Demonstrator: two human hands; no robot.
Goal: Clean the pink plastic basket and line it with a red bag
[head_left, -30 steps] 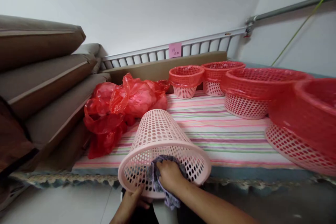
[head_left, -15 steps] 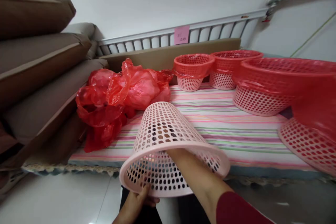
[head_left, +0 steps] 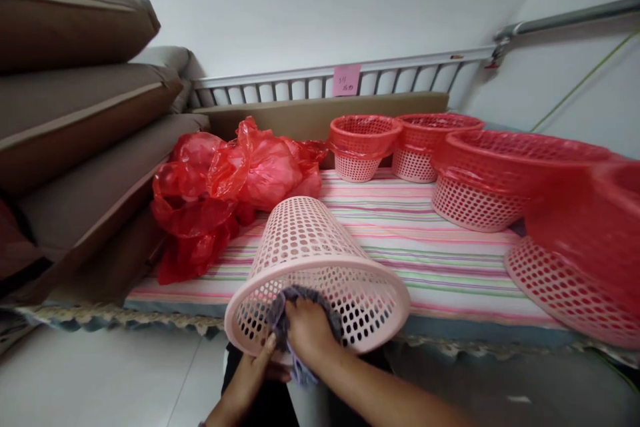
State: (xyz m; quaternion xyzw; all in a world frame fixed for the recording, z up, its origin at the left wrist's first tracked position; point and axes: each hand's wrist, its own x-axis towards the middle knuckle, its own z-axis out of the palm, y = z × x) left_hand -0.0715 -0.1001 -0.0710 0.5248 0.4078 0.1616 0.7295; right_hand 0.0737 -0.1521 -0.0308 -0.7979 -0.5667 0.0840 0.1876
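A pale pink perforated plastic basket [head_left: 305, 240] lies tilted on its side at the front edge of the striped bedding, its mouth facing me. My left hand [head_left: 253, 370] grips the near rim at the lower left, thumb on the inside and fingers beneath. Just inside the mouth, my right hand [head_left: 310, 330] is closed on a grey-purple cloth [head_left: 280, 313], pressed against the lower inner wall. One end of the cloth hangs out over the rim.
Crumpled red plastic bags [head_left: 250, 173] lie to the left on the striped sheet [head_left: 400, 240]. Several pink baskets lined with red bags [head_left: 480, 180] stand to the right. Brown cushions [head_left: 90, 100] are stacked at far left. A pink note [head_left: 346, 80] hangs on the white rail behind.
My right hand has drawn back from deep inside the basket to near its mouth, bringing the cloth into view. My left hand still holds the rim.
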